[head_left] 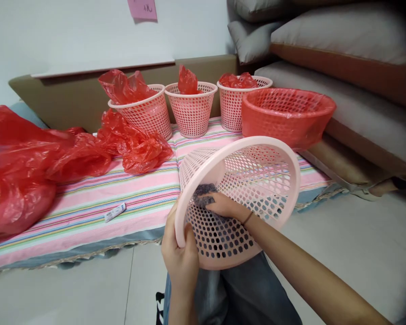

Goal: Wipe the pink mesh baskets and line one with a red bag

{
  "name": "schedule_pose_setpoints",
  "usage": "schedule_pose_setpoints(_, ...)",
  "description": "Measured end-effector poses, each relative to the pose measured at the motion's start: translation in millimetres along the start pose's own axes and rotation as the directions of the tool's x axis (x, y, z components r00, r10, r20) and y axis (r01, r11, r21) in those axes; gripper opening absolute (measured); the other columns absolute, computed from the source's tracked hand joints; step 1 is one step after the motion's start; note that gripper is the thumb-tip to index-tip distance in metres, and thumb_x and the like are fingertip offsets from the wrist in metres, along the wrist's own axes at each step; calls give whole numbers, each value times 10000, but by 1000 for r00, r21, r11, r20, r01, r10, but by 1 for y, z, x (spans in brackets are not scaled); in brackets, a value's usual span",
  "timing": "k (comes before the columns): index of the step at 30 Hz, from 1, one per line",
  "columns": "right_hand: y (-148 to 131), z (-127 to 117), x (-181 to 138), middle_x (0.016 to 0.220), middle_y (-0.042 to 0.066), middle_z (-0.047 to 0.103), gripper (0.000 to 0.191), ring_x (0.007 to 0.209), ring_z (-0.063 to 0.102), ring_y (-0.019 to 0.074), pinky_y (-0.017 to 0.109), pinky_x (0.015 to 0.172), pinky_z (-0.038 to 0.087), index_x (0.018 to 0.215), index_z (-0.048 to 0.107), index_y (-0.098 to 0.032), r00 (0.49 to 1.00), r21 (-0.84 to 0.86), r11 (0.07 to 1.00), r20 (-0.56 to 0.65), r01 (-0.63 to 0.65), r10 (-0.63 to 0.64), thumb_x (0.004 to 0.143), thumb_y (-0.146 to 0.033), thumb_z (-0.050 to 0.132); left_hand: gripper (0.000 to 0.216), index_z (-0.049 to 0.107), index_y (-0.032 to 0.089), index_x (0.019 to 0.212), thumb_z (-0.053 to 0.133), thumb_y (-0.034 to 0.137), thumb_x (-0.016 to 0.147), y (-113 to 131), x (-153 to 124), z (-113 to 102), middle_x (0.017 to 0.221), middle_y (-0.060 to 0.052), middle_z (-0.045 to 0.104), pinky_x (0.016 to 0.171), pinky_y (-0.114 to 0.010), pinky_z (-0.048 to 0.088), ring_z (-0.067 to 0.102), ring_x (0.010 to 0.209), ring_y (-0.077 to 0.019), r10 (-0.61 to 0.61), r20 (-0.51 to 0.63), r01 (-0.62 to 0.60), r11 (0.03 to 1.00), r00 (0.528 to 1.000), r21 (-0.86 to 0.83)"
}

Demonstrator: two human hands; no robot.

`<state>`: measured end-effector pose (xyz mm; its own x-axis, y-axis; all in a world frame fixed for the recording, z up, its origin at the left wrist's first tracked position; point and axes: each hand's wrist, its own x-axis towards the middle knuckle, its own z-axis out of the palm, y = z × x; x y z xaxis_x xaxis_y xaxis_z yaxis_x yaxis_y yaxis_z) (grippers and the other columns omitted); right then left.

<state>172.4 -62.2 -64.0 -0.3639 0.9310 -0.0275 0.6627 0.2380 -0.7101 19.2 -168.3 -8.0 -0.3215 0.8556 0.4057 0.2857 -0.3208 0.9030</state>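
A pink perforated plastic basket [237, 266] is tilted on its side over my lap, its wide mouth facing me. My left hand [180, 246] grips its rim at the left, thumb inside and fingers outside. Reaching in through the mouth, my right hand [225, 205] is closed on a dark grey cloth [203, 194] and presses it against the inner wall. Part of the cloth and some fingertips are hidden by the hand itself.
Several pink baskets [191, 113] with red plastic bags stand along the back of the striped bed [149, 198]. A red-wrapped basket [287, 117] is at right. Loose red bags [77, 153] and a small white packet [115, 212] lie left. Cushions [352, 40] are stacked at right.
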Motion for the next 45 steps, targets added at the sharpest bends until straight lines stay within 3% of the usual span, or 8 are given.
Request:
schedule_pose_setpoints(9,-36,-10,-151,1484,17,501,733,1457,345,309,631,1196,201,1345,604,-383,992,330,943,126,-30,-12,680,-75,631,362,706,216,1141,695,283,785,-13,-2,-9,1061,-61,724,923,-370,554,686,1008,-249,-91,-108,95,995,990,35)
schedule_pose_setpoints(15,-70,-37,-203,1413,12,583,631,1330,534,260,492,1143,408,1334,577,-466,994,452,888,92,-88,52,782,-203,734,346,712,208,1099,707,311,768,-21,4,-14,1038,-51,733,881,-352,567,698,967,-235,-85,-111,87,996,990,16)
schedule_pose_setpoints(19,-74,-57,-172,1277,28,690,430,1167,660,307,513,1053,500,1276,665,-380,979,500,863,-130,-71,156,847,-395,703,369,703,204,1109,726,326,762,-30,4,-16,1061,-61,731,890,-354,561,697,985,-239,-111,-100,111,994,989,-10)
schedule_pose_setpoints(22,-68,-64,-113,1089,29,767,363,1012,718,312,484,963,551,1225,712,-292,968,431,902,-241,36,77,876,-378,661,395,682,210,1156,734,309,777,-36,0,-17,1123,-68,720,937,-348,538,682,1038,-233,-138,-79,131,988,987,-79)
schedule_pose_setpoints(25,-51,-54,-45,1231,76,715,470,1155,652,329,478,1034,491,1302,659,-213,912,214,976,-408,48,44,834,-245,664,417,662,207,1199,725,290,795,-40,-3,-17,1169,-82,707,1004,-369,506,665,1100,-242,-148,-40,140,978,988,-157)
schedule_pose_setpoints(30,-15,-3,27,1384,109,616,530,1291,562,290,407,1146,381,1302,649,-150,986,158,987,-152,-40,64,776,-88,633,439,671,205,1177,756,322,762,-48,-5,-20,1150,-86,717,967,-390,529,682,1075,-270,-183,-54,176,978,982,-115)
schedule_pose_setpoints(38,0,26,38,1250,55,709,382,1195,634,278,401,1090,445,1197,716,-214,996,288,955,-41,-68,83,825,-178,640,602,583,219,1316,772,349,760,-66,-7,-24,1275,-105,664,1038,-417,481,646,1141,-268,-217,-70,204,967,974,-151)
schedule_pose_setpoints(45,-22,23,-28,1458,54,548,534,1407,446,247,435,1207,302,1364,603,-221,999,410,912,40,-5,-12,838,-215,694,427,672,199,1123,770,345,734,-61,-5,-21,1063,-64,720,914,-364,538,687,985,-234,-205,-155,184,973,966,-139)
